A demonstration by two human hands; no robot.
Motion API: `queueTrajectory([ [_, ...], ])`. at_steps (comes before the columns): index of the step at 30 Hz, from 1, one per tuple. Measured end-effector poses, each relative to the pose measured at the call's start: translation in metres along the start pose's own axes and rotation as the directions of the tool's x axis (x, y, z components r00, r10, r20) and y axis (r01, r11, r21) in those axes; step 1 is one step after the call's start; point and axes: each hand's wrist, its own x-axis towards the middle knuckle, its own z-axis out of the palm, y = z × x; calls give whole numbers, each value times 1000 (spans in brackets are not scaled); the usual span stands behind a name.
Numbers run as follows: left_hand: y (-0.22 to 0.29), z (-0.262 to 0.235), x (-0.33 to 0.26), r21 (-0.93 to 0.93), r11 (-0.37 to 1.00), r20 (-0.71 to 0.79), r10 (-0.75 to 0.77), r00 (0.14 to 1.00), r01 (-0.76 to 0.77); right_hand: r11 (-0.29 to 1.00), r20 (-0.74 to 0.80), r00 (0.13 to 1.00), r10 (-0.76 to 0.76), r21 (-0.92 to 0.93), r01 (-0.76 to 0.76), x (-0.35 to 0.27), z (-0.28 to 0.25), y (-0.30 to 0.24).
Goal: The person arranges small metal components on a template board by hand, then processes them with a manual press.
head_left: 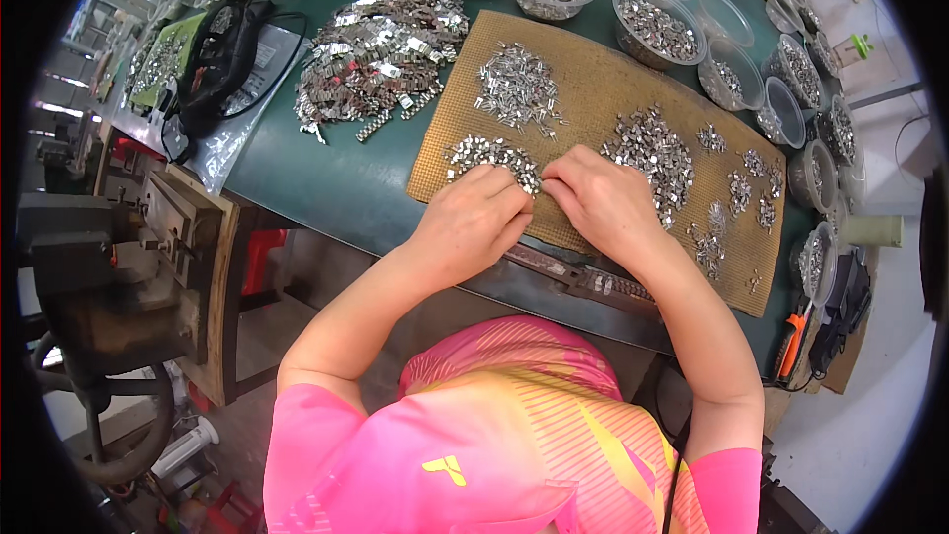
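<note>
My left hand (474, 216) is closed in a pinch at the near edge of a brown textured mat (603, 79). Facing it, my right hand (600, 196) pinches too, its fingertips almost meeting the left ones. Whatever sits between the fingertips is too small or hidden to name. Just beyond them lies a pile of small shiny metal pieces (491, 153), partly covered by my left hand. Farther back on the mat are small metal pins (516, 87). A larger pile of metal pieces (652, 158) spreads to the right of my right hand.
Linked metal strips (381, 54) are heaped left of the mat on the green table (297, 173). Plastic tubs (659, 25) of metal parts line the back and right. Orange-handled pliers (791, 344) lie at the right edge. A metal rail (539, 262) runs along the near edge.
</note>
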Motion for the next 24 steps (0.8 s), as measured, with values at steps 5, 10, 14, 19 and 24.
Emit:
queueTrajectory([
  [5, -8, -3, -2, -84, 996, 43, 8, 999, -4, 996, -26, 998, -54, -74, 52, 7, 9, -1],
  [10, -14, -7, -1, -235, 964, 82, -106, 991, 122, 993, 40, 998, -45, -103, 49, 9, 7, 3],
  [14, -11, -7, -3, -210, 977, 56, -38, 998, 49, 981, 6, 992, -125, -151, 124, 4, 1, 1],
  [19, -8, -5, -3, -117, 993, 81, -12, 997, 21, 979, 64, 994, -84, -180, 95, -14, -8, -9],
  [24, -6, -5, -1, -48, 998, 102, -26, 994, 31, 993, 72, 993, -97, -65, 102, -17, -14, 5],
])
